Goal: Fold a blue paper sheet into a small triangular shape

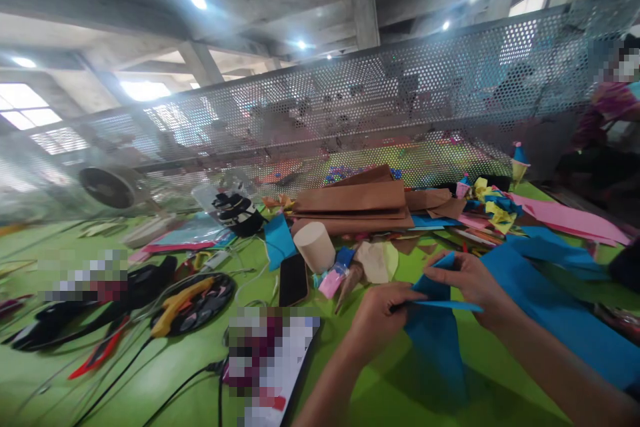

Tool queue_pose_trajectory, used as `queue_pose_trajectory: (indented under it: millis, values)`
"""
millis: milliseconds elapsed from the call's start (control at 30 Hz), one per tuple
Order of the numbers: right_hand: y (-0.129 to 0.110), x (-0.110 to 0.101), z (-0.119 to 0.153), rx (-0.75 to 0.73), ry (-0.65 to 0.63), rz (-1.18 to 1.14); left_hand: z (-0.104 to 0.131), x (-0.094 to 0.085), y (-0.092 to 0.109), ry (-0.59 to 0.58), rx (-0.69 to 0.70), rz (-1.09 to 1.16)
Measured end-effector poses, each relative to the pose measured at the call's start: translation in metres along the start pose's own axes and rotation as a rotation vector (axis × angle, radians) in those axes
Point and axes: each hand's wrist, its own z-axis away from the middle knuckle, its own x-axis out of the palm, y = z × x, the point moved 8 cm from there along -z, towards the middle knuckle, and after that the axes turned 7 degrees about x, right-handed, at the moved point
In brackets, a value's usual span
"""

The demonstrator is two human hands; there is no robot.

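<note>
A blue paper piece (435, 340) is held above the green table (365, 373), with one folded part standing out across it. My left hand (383, 313) pinches its left edge, fingers closed. My right hand (463, 283) grips the upper part between thumb and fingers. The lower end of the paper hangs down and looks blurred. Right of my hands lies a large blue sheet (555, 313).
Behind my hands are a white roll (314, 247), a black phone (293, 280) and stacked brown paper (350, 200). At left lie a yellow glue gun (183, 303), cables and red-handled scissors (103, 349). A perforated metal screen (320, 113) stands behind; a person (607, 107) is at far right.
</note>
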Motion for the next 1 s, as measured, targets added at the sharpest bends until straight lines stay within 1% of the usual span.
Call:
queue_pose_trajectory:
  millis: [133, 233, 333, 433, 533, 633, 700, 800, 867, 1000]
  values:
    - [-0.012, -0.007, 0.001, 0.025, 0.025, -0.028, 0.000, -0.001, -0.003, -0.003, -0.046, 0.010]
    - [-0.014, -0.014, -0.001, 0.016, 0.050, -0.035, -0.001, 0.000, -0.005, 0.001, -0.067, 0.026]
    - [-0.015, -0.024, -0.004, -0.024, 0.088, -0.034, 0.000, -0.001, -0.009, 0.011, -0.104, 0.050]
    - [-0.019, -0.035, -0.004, -0.048, 0.132, -0.040, 0.001, -0.002, -0.017, 0.024, -0.173, 0.138]
    - [-0.023, -0.040, -0.003, -0.029, 0.131, -0.100, 0.003, -0.006, -0.027, 0.068, -0.237, 0.270]
    - [-0.023, -0.034, -0.003, -0.008, 0.078, -0.127, 0.005, -0.009, -0.037, 0.110, -0.298, 0.376]
    - [-0.019, -0.025, -0.002, 0.019, -0.001, -0.104, 0.007, -0.009, -0.044, 0.138, -0.354, 0.421]
    - [-0.011, -0.008, 0.001, 0.068, -0.140, -0.055, 0.009, -0.011, -0.050, 0.184, -0.409, 0.418]
    - [-0.009, 0.001, 0.004, 0.070, -0.218, -0.023, 0.009, -0.013, -0.051, 0.201, -0.409, 0.400]
    - [-0.008, 0.012, 0.005, 0.028, -0.311, 0.018, 0.006, -0.015, -0.052, 0.239, -0.350, 0.427]
